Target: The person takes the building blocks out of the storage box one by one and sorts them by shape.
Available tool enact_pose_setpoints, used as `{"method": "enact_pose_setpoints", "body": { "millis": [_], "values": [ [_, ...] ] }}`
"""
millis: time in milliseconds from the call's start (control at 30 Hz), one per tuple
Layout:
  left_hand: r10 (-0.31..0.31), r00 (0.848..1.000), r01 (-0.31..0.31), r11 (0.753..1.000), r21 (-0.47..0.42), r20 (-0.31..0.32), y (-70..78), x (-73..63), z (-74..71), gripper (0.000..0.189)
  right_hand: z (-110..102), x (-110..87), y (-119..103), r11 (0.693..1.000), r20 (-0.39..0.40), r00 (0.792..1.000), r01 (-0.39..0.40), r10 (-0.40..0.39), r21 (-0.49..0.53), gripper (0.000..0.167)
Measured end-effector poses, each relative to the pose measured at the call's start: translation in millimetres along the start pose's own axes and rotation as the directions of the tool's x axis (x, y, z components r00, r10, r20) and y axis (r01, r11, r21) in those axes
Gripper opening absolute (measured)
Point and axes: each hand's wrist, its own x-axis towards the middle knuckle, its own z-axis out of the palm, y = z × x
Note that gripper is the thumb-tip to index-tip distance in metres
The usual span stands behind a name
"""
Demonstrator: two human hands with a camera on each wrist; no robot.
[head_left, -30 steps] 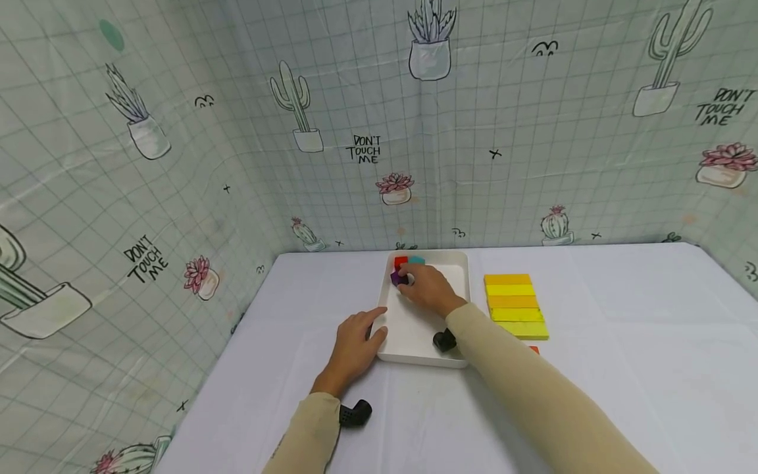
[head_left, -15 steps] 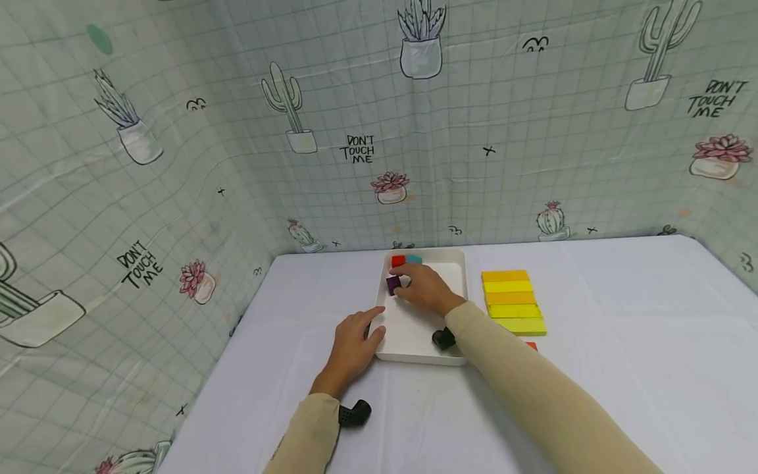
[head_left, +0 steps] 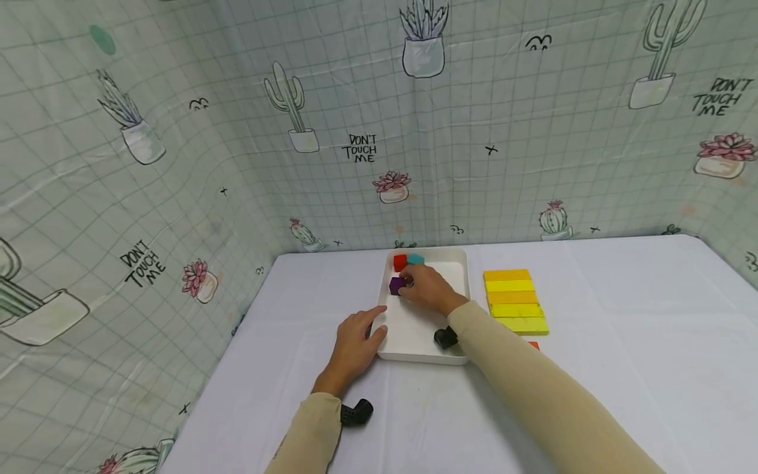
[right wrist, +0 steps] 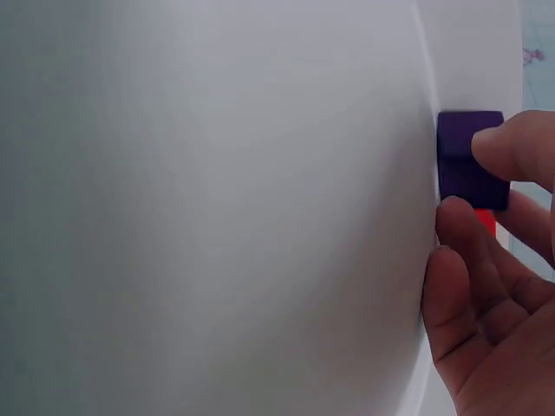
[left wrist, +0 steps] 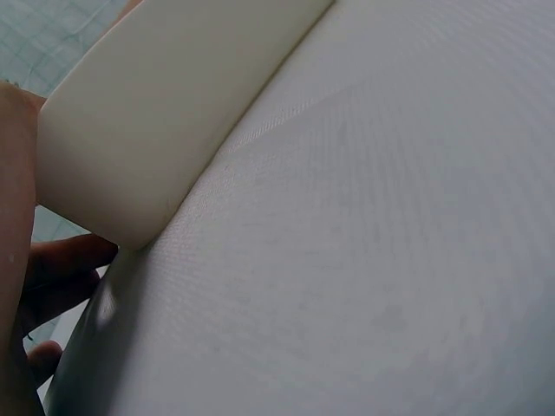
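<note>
In the head view my right hand [head_left: 431, 289] is inside the white tray [head_left: 408, 339], with thumb and fingers pinching a small purple block [head_left: 397, 286] near the tray's left wall. The right wrist view shows the thumb on one face of this purple block [right wrist: 473, 178] and fingertips beside its lower end. Behind it, a red block [head_left: 400, 263] and a teal block [head_left: 416, 259] sit side by side in the far left corner. My left hand [head_left: 353, 342] rests against the tray's left side, fingers extended; the tray's outer wall [left wrist: 165, 104] fills part of the left wrist view.
Right of the tray lies a row of yellow and orange blocks [head_left: 514, 303], placed edge to edge. A bit of an orange-red piece [head_left: 534, 345] shows past my right sleeve, mostly hidden. The white table [head_left: 622, 316] meets a patterned cloth backdrop [head_left: 491, 184].
My right hand has drawn the purple block slightly nearer, away from the red block, and its faces have turned. The left hand has stayed at the tray's side.
</note>
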Motion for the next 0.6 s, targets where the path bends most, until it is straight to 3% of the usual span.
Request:
{"method": "enact_pose_setpoints", "body": {
  "millis": [300,467,600],
  "values": [
    [-0.002,1.000,0.002,1.000,-0.001,-0.004,2.2,1.6,-2.2,0.043,-16.9,-6.3,-1.1,0.969,-0.073,0.995,-0.052,0.071,0.242,0.038],
    [-0.018,1.000,0.018,1.000,-0.006,0.010,4.7,-0.7,-1.5,0.043,-28.4,-16.8,-5.4,0.930,-0.114,0.988,-0.055,0.103,0.363,0.038],
    [-0.028,1.000,0.028,1.000,-0.009,0.006,6.3,-0.9,-1.2,0.042,-42.7,-28.7,-17.5,0.880,-0.141,0.986,-0.010,0.087,0.475,0.044]
  ]
}}
